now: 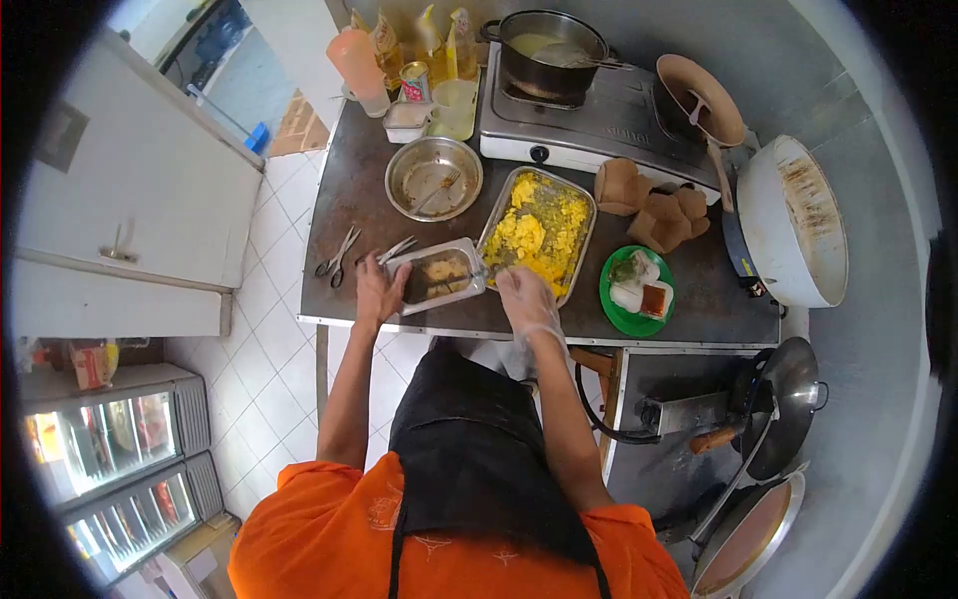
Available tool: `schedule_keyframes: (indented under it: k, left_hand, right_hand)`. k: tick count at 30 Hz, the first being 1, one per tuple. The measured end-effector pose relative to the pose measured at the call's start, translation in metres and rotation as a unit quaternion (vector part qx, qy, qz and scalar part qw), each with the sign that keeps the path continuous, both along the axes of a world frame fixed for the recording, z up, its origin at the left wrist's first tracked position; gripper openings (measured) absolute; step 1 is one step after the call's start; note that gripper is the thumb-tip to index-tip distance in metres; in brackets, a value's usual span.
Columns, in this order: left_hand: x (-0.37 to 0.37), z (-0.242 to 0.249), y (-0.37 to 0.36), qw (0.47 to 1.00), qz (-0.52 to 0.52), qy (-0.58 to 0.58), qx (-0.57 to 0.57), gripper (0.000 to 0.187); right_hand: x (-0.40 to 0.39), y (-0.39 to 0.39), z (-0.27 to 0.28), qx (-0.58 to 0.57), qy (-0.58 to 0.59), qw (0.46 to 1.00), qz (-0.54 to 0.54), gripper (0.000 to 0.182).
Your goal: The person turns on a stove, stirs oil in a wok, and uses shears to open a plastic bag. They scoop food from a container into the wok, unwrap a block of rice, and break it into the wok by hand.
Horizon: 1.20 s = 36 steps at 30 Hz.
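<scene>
A rectangular metal pan (477, 291) with brownish contents rests near the table's front edge. My left hand (377, 292) is bare and grips the pan's left end, thumb along the rim. Over the lower left part of a metal tray (591, 235) of crumbled yellow scrambled eggs (524, 235) is my right hand (527, 298), in a clear plastic glove. Its fingers are curled together beside the pan's right end; what they hold, if anything, is hidden. Scissors (339, 262) lie left of the pan, and another metal utensil (399, 248) touches or lies just behind it.
Behind are a steel bowl (399, 165) with a fork and a gas stove (614, 130) bearing a dark pot (554, 80). To the right sit brown paper boxes (664, 222) and a green plate (609, 299) with small food packets. Oil bottles (461, 50) stand at the back left.
</scene>
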<state>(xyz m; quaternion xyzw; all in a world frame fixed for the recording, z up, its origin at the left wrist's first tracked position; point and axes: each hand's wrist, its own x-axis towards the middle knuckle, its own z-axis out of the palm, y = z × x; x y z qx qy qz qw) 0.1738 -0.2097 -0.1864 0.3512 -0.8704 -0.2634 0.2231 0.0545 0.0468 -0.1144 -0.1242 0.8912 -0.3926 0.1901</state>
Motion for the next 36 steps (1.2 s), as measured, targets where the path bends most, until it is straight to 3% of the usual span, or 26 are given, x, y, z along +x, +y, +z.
schedule_keyframes:
  k: [1, 2, 3, 4, 8, 9, 10, 12, 13, 15, 19, 23, 25, 26, 27, 28, 29, 32, 33, 34, 35, 36]
  left_hand:
    - [-0.002, 0.001, -0.007, 0.995, -0.06, -0.011, 0.079, 0.052]
    - [-0.005, 0.001, -0.014, 0.98, -0.119, -0.023, 0.158, 0.052]
    - [-0.007, -0.009, -0.019, 0.984, -0.141, -0.012, 0.109, 0.048]
    - [-0.008, -0.004, -0.021, 0.977, -0.149, -0.028, 0.148, 0.044]
    - [-0.003, -0.024, -0.031, 0.964, -0.192, 0.015, 0.181, 0.038]
    - [-0.002, -0.013, -0.026, 0.959, -0.169, 0.007, 0.225, 0.036]
    - [0.001, -0.009, -0.021, 0.952, -0.148, -0.003, 0.268, 0.034]
    - [0.003, -0.012, -0.016, 0.947, -0.145, 0.015, 0.287, 0.031]
    - [0.003, -0.01, -0.014, 0.946, -0.125, 0.009, 0.298, 0.029]
    - [0.003, -0.015, -0.006, 0.952, -0.089, 0.051, 0.287, 0.025]
    - [0.011, -0.01, 0.005, 0.957, -0.061, 0.011, 0.282, 0.021]
    - [0.009, -0.018, -0.005, 0.945, -0.091, 0.003, 0.315, 0.021]
    - [0.013, -0.022, -0.009, 0.93, -0.1, 0.027, 0.351, 0.021]
    - [0.013, -0.018, -0.009, 0.929, -0.104, 0.026, 0.355, 0.021]
    - [0.01, -0.01, -0.01, 0.925, -0.111, -0.004, 0.364, 0.024]
    - [0.008, -0.006, -0.012, 0.921, -0.119, -0.035, 0.37, 0.026]
    - [0.008, -0.019, -0.009, 0.919, -0.125, 0.028, 0.372, 0.026]
    - [0.009, -0.03, -0.01, 0.922, -0.129, 0.01, 0.364, 0.026]
    - [0.012, -0.027, -0.011, 0.923, -0.124, 0.008, 0.364, 0.026]
    - [0.013, -0.021, -0.011, 0.93, -0.125, -0.004, 0.345, 0.026]
    - [0.012, -0.017, -0.01, 0.936, -0.128, -0.015, 0.327, 0.027]
    - [0.012, -0.014, -0.009, 0.936, -0.129, -0.017, 0.326, 0.027]
  right_hand:
    - [-0.011, -0.021, -0.008, 0.078, 0.002, 0.997, -0.028, 0.046]
    - [-0.025, -0.038, -0.016, 0.084, 0.001, 0.996, -0.033, 0.046]
    - [-0.037, -0.05, -0.024, 0.104, -0.101, 0.989, -0.01, 0.05]
    - [-0.043, -0.057, -0.035, 0.122, -0.204, 0.971, 0.012, 0.055]
    - [-0.058, -0.073, -0.037, 0.172, -0.2, 0.965, 0.014, 0.044]
    - [-0.051, -0.083, -0.017, 0.186, -0.144, 0.972, -0.001, 0.033]
    - [-0.044, -0.09, -0.017, 0.194, -0.15, 0.97, -0.004, 0.033]
    - [-0.034, -0.103, -0.018, 0.233, 0.037, 0.972, -0.016, 0.021]
    - [-0.025, -0.114, -0.009, 0.237, 0.035, 0.971, -0.02, 0.021]
    - [0.003, -0.132, 0.007, 0.347, 0.305, 0.884, 0.076, 0.016]
    - [0.042, -0.136, -0.004, 0.394, 0.293, 0.866, 0.095, 0.017]
    - [0.031, -0.123, 0.003, 0.396, 0.287, 0.868, 0.091, 0.015]
    - [-0.003, -0.101, 0.019, 0.317, 0.023, 0.938, 0.137, 0.018]
    - [-0.015, -0.081, -0.001, 0.32, 0.022, 0.938, 0.133, 0.018]
    - [-0.027, -0.056, -0.037, 0.144, -0.088, 0.98, 0.107, 0.021]
    - [-0.033, -0.042, -0.056, -0.04, -0.192, 0.978, 0.077, 0.024]
    - [-0.037, -0.043, -0.036, -0.097, -0.26, 0.959, 0.051, 0.027]
    - [-0.031, -0.028, -0.048, -0.125, -0.254, 0.952, 0.116, 0.03]
    - [-0.032, -0.038, -0.021, 0.056, -0.193, 0.964, 0.172, 0.028]
    - [-0.027, -0.055, 0.003, 0.055, -0.194, 0.964, 0.175, 0.028]
    - [-0.013, -0.076, 0.023, 0.264, -0.014, 0.939, 0.22, 0.027]
    - [0.006, -0.09, 0.03, 0.453, 0.165, 0.842, 0.244, 0.025]
